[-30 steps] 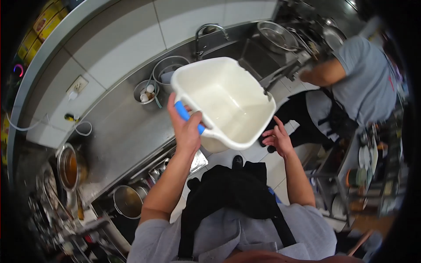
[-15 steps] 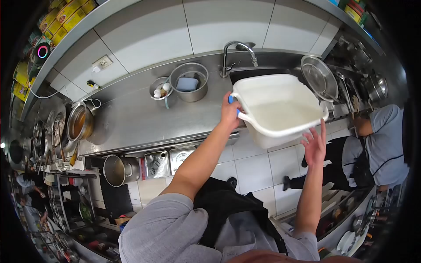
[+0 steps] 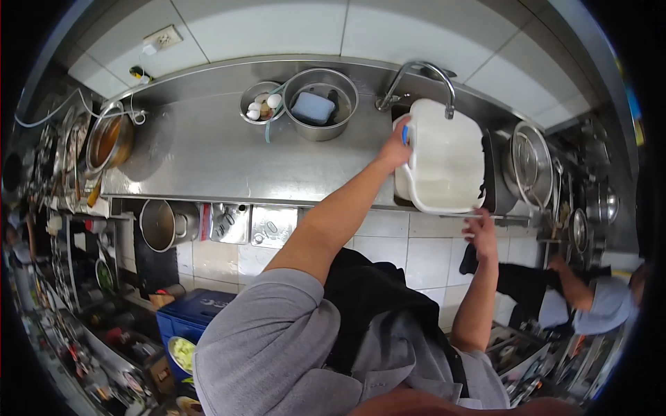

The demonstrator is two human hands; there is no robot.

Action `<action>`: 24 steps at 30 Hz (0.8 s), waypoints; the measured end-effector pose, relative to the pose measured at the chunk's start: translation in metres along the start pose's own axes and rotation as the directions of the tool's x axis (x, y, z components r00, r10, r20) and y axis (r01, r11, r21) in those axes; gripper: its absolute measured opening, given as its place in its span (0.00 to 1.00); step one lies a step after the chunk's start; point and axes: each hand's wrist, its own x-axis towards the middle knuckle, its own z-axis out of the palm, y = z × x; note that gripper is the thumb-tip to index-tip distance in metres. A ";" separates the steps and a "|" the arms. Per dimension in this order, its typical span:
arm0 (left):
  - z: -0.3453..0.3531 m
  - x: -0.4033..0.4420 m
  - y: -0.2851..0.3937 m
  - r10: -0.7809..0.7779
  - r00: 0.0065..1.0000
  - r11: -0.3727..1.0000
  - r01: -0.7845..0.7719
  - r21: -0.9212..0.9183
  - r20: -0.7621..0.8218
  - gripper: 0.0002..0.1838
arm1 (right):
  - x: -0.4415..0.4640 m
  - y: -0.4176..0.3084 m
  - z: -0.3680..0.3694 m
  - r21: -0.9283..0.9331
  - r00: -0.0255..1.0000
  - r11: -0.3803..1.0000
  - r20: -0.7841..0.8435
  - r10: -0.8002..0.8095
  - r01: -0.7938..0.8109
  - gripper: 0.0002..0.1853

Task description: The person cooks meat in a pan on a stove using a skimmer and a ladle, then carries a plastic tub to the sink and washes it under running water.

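Observation:
A white plastic basin (image 3: 447, 163) sits at the sink, beneath the curved faucet (image 3: 433, 73). My left hand (image 3: 395, 147) is wrapped round the basin's left handle, which shows a blue patch. Below the basin's near right corner is my right hand (image 3: 482, 236), its fingers apart and slightly blurred; whether a fingertip touches the rim I cannot tell. To the left stands a metal pot (image 3: 321, 132) with a light blue sponge (image 3: 312, 108) in it. Beside that pot, a small metal bowl (image 3: 250, 97) holds several eggs (image 3: 254, 106) or egg-like pieces.
Metal strainers (image 3: 531, 163) rest right of the sink. A pot of brown liquid (image 3: 109, 139) stands at the counter's left end. Under the counter are a tall pot (image 3: 159, 225) and metal trays (image 3: 274, 225). A blue crate (image 3: 191, 312) is behind me; another person (image 3: 600, 301) works at right.
The basin has gone from in front of the counter edge back over the sink, under the faucet. My left hand kept its hold; my right hand moved slightly down and left. The view shifted.

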 end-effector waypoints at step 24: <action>-0.002 -0.060 -0.063 0.225 0.876 0.836 0.051 0.546 -0.426 0.33 | 0.221 -0.221 0.436 -0.486 0.443 -0.054 0.832 -0.334 0.872 0.46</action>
